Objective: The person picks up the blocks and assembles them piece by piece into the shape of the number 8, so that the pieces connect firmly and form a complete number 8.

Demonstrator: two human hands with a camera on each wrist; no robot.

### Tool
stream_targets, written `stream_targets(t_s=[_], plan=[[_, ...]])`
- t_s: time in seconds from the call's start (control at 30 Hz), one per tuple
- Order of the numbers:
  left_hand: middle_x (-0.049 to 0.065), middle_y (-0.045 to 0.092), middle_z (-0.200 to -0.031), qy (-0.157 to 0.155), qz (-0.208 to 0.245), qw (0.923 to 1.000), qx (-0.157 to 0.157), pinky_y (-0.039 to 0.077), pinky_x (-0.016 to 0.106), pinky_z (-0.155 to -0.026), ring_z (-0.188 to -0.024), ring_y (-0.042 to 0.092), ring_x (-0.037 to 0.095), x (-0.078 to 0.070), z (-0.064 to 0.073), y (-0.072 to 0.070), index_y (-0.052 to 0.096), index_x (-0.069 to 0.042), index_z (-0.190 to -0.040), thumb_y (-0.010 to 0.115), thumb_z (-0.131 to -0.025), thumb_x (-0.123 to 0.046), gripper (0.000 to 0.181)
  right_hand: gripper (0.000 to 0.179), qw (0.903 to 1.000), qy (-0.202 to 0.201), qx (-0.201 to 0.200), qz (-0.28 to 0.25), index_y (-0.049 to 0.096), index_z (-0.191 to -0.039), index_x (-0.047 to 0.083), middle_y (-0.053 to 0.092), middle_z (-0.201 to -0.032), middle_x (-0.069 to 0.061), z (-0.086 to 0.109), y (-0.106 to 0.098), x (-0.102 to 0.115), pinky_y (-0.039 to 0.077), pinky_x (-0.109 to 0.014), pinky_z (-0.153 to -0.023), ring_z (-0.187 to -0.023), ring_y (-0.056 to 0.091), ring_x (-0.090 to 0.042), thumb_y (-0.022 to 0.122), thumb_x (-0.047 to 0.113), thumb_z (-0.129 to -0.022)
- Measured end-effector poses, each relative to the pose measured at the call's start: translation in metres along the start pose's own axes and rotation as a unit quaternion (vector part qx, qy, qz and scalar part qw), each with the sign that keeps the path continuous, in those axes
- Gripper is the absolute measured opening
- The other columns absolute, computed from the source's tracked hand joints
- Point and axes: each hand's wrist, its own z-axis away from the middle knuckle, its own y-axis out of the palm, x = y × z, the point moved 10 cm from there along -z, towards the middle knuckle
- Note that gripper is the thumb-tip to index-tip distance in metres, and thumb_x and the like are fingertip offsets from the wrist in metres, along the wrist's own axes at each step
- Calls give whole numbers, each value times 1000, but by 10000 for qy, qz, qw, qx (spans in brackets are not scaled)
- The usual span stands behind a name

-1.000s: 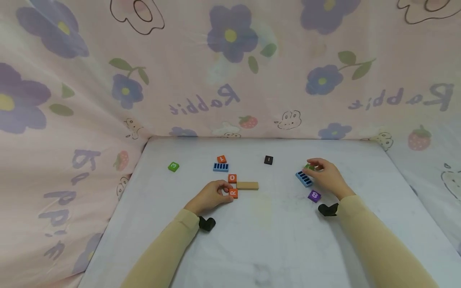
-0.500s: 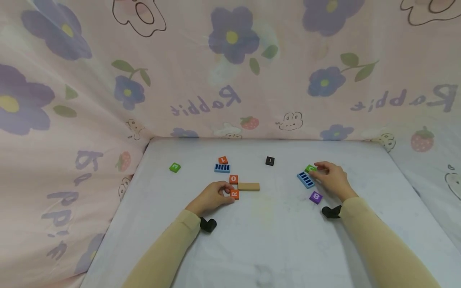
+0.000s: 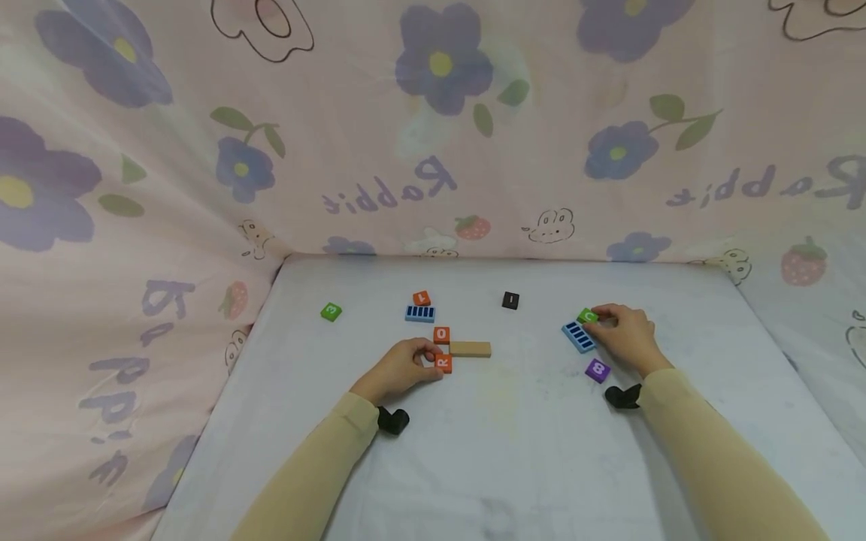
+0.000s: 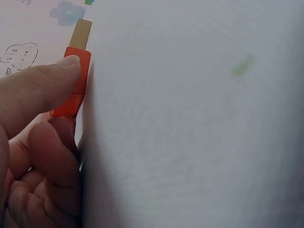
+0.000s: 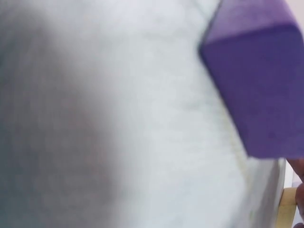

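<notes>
My left hand (image 3: 399, 368) pinches an orange block marked R (image 3: 443, 363), its thumb lying on the orange surface (image 4: 81, 71) in the left wrist view. Just beyond is an orange block marked O (image 3: 441, 335), and a plain wooden strip (image 3: 470, 349) extends rightward beside the pair. On the right, my right hand (image 3: 628, 336) holds the right-hand side of a green lettered block (image 3: 586, 315) between thumb and index finger. A blue block with dark bars (image 3: 578, 337) touches or nearly touches it. A purple block marked 8 (image 3: 598, 370) fills part of the right wrist view.
An orange block marked 1 (image 3: 422, 298) sits behind a second blue barred block (image 3: 420, 314). Farther left is a green block marked 3 (image 3: 331, 312); a black block (image 3: 510, 300) lies at the back. Printed cloth (image 3: 379, 150) hangs behind the white table (image 3: 528, 466).
My right hand has drawn slightly right and nearer, uncovering more of the green block, which stays beside the blue one. The left hand keeps its hold on the R block. The head view shifts slightly.
</notes>
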Motion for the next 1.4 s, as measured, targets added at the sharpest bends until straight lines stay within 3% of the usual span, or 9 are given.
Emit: stream_targets(t_s=[0.27,0.5,0.7,0.83,1.0,1.13,1.4], plan=[[2,58,-95,-12,50,10000,-18,40,32,-63,-74,49,18,2,-2,-3,65,-21,-110,80,-81,-27,33,57,10000,-20,39,-45,56,-129,3,51,-131,-27,-2,2,3,8,-69,-98,-123,31,-54,63,46,-92],[0,59,-96,-5,32,10000,3,40,31,-64,-75,48,16,3,-3,-2,65,-20,-110,80,-81,-27,33,57,10000,-64,-21,-62,56,-129,2,53,-126,-25,-2,-1,11,13,-65,-97,-119,34,-50,63,45,-92],[0,59,-95,84,15,10000,-43,40,32,-65,-74,49,16,1,-4,-4,65,-21,-109,80,-81,-28,33,59,9994,-55,-138,-315,55,-132,6,53,-128,-20,-2,-9,33,18,-64,-94,-117,35,-44,63,48,-91],[0,59,-97,19,58,10000,-10,40,32,-66,-75,49,17,2,-2,-3,65,-21,-109,81,-80,-28,34,55,9982,-346,-113,-472,57,-130,7,54,-126,-16,0,-6,57,26,-60,-94,-116,40,-40,64,44,-91],[0,59,-96,19,71,10000,-13,40,32,-65,-75,49,17,0,-1,-3,65,-21,-110,80,-81,-28,34,52,9948,-666,318,-707,57,-129,11,55,-126,-11,2,15,90,40,-51,-89,-113,46,-33,64,46,-91],[0,59,-95,69,17,10000,-13,40,31,-65,-74,48,17,-4,-1,-3,65,-21,-111,80,-81,-29,34,47,9903,-702,674,-990,58,-127,12,56,-117,-9,6,42,111,43,-41,-80,-103,51,-27,68,41,-90],[2,60,-98,41,104,9999,17,40,31,-63,-74,48,17,-2,-1,-1,64,-19,-112,80,-81,-27,35,40,9828,-469,1105,-1407,60,-122,15,59,-104,-5,6,92,119,45,-36,-78,-93,53,-22,72,35,-88]])
